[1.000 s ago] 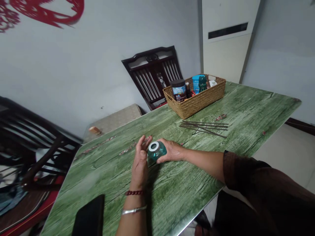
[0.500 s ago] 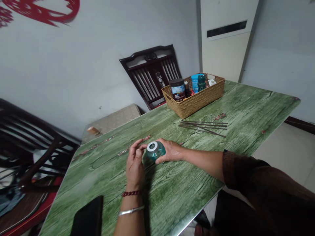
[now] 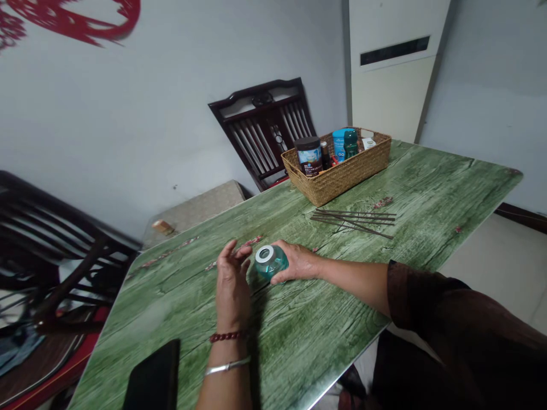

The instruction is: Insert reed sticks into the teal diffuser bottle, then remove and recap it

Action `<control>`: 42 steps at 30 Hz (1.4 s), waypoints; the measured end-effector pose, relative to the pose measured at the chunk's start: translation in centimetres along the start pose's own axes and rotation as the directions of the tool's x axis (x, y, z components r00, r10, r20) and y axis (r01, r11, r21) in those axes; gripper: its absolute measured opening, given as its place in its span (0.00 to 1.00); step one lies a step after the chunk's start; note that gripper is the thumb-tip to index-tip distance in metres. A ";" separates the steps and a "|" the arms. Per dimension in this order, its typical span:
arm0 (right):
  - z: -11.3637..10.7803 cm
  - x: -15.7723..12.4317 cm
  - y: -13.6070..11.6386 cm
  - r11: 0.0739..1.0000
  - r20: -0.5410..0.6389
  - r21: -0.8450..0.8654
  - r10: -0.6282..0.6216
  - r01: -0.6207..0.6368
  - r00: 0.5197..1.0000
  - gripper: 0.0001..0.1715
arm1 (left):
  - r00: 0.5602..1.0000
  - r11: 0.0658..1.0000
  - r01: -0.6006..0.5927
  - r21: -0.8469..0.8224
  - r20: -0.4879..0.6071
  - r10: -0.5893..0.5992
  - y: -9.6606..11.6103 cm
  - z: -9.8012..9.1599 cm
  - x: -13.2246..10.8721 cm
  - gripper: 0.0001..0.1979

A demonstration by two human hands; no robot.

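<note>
A small teal glass bottle (image 3: 270,267) with a white ring round its mouth stands upright on the green wood-patterned table (image 3: 299,330). Wrapped round its right side is my right hand (image 3: 294,261), the thumb in front and the other fingers mostly hidden behind the glass. My left hand (image 3: 232,279) is just left of the bottle, apart from it, with its fingers loosely curled and spread and nothing in them. Several thin dark sticks (image 3: 352,221) lie in a loose bundle beyond my right forearm.
A woven basket (image 3: 342,185) with a dark-lidded jar (image 3: 308,156), a blue container and a dark green bottle sits at the far side. Near my left forearm lies a black phone-like slab (image 3: 154,376). Dark wooden chairs (image 3: 260,131) stand behind and to the left.
My left hand has moved slightly left, away from the bottle, and its fingers have lifted. My right hand and the bottle have stayed in place.
</note>
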State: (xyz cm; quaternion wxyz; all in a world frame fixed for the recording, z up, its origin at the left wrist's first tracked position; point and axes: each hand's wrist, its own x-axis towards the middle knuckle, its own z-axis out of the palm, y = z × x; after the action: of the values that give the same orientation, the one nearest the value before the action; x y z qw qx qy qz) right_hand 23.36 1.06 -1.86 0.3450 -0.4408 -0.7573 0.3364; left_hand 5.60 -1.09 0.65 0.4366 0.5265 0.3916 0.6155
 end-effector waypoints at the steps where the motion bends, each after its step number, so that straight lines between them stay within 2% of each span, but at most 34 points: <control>1: 0.0 0.0 0.0 1.000 -0.002 -0.002 -0.005 0.005 1.000 0.48 | 1.000 1.000 0.009 -0.003 0.017 -0.009 0.0 0.1 -0.1 0.24; 6: 0.1 0.1 -0.1 1.000 -0.010 -0.002 -0.011 0.011 1.000 0.47 | 0.980 0.998 0.013 0.060 0.196 -0.025 -0.1 0.6 -0.7 0.33; 8: 0.0 0.0 -0.1 1.000 -0.006 -0.004 -0.007 0.007 1.000 0.46 | 0.975 0.995 0.020 0.097 0.218 -0.041 -0.2 0.7 -0.7 0.37; 11: 0.0 0.0 -0.1 1.000 -0.005 -0.001 -0.016 0.016 1.000 0.46 | 0.986 0.990 0.010 0.141 0.162 -0.033 -0.4 0.8 -0.3 0.36; 15: 0.1 0.1 0.1 0.999 0.000 0.019 -0.043 0.043 0.999 0.47 | 0.997 0.979 -0.066 0.195 0.052 0.057 -0.8 1.2 0.3 0.33; 17: 0.2 0.1 0.1 0.999 0.003 0.027 -0.047 0.047 0.999 0.47 | 0.995 0.971 -0.093 0.222 0.044 0.086 -0.8 1.3 0.4 0.36; 20: 0.1 0.1 0.0 0.999 0.007 0.020 -0.028 0.028 1.000 0.47 | 0.989 0.976 -0.099 0.196 0.128 0.075 -0.4 1.0 0.1 0.41; 23: 0.1 0.1 -0.1 1.000 -0.003 0.000 -0.019 0.019 1.000 0.47 | 0.970 0.992 -0.032 0.123 0.245 0.001 0.2 0.6 -0.4 0.35; 25: 0.1 0.0 -0.1 1.000 -0.008 -0.005 -0.027 0.027 1.000 0.48 | 0.962 0.994 0.010 0.108 0.269 -0.039 0.5 0.5 -0.5 0.32; 27: 0.1 0.0 -0.1 0.999 0.002 -0.005 -0.032 0.032 0.999 0.49 | 0.972 0.994 0.000 0.111 0.233 -0.026 0.6 0.6 -0.4 0.30; 29: 0.0 0.0 -0.1 1.000 0.015 -0.010 -0.021 0.021 1.000 0.49 | 0.988 0.993 -0.052 0.102 0.150 0.037 0.5 0.8 -0.1 0.28; 32: -0.1 0.0 -0.1 1.000 0.022 -0.011 -0.003 0.003 1.000 0.49 | 0.989 0.985 -0.137 0.106 -0.039 0.142 0.3 0.2 0.8 0.27; 34: -0.1 0.0 -0.1 1.000 0.018 0.002 -0.003 0.003 1.000 0.48 | 0.975 0.972 -0.132 0.193 -0.151 0.162 0.3 -1.0 1.4 0.30; 36: 0.0 0.0 0.0 1.000 0.013 0.009 0.001 -0.001 1.000 0.48 | 0.969 0.920 -0.044 0.390 -0.208 0.134 0.4 -2.6 1.8 0.31; 37: 0.0 0.0 0.0 1.000 0.008 0.010 0.001 -0.001 1.000 0.48 | 0.968 0.858 0.007 0.514 -0.219 0.123 0.4 -3.4 2.0 0.31; 40: 0.2 0.0 0.2 1.000 0.000 0.013 -0.006 0.006 1.000 0.49 | 0.981 0.582 0.076 0.809 -0.166 0.102 0.2 -5.6 2.0 0.24; 42: 0.1 0.0 0.2 1.000 0.001 0.013 -0.006 0.006 1.000 0.48 | 0.991 0.428 0.064 0.902 -0.107 0.076 -0.2 -6.7 1.9 0.21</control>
State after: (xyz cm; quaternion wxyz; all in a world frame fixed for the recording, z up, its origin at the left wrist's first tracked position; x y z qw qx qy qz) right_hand 23.36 1.10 -2.10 0.3483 -0.4361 -0.7565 0.3408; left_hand -1.09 0.58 0.10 0.0583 0.6381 0.6858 0.3451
